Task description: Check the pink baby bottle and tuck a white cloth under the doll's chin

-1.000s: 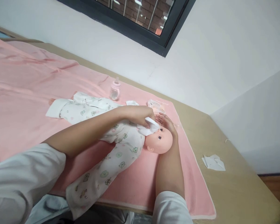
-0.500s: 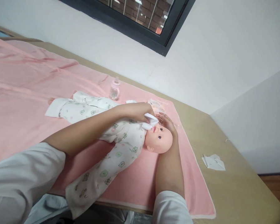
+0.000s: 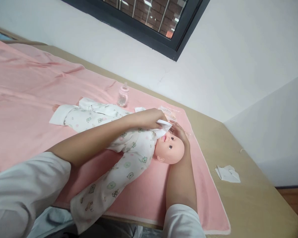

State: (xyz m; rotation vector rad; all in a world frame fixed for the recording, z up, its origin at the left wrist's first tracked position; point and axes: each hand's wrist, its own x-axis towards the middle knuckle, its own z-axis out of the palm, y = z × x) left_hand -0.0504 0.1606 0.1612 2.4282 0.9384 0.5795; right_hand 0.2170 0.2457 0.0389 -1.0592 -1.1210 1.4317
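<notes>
A baby doll (image 3: 173,152) in white pajamas (image 3: 136,145) printed with green bears lies on its back, its bald head towards the right. My left hand (image 3: 152,118) reaches across its chest and pinches a white tissue (image 3: 164,127) at the doll's chin and neck. Curved round the far side of the head is my right hand (image 3: 179,132), fingers apart and stretched towards the cheek and the tissue. Whether those fingertips touch the tissue, I cannot tell. One pajama sleeve hangs over the near table edge.
A pink blanket (image 3: 144,191) covers much of the wooden table (image 3: 211,142). Behind the doll stand a pink baby bottle (image 3: 123,96) and a clear packet (image 3: 167,112). A folded white tissue (image 3: 227,173) lies on the right. The wall (image 3: 238,66) borders the table's far side.
My left hand has shifted slightly to the right with the tissue, whose raised edge now lies flatter and covers more of the neck. My right hand stays by the head.
</notes>
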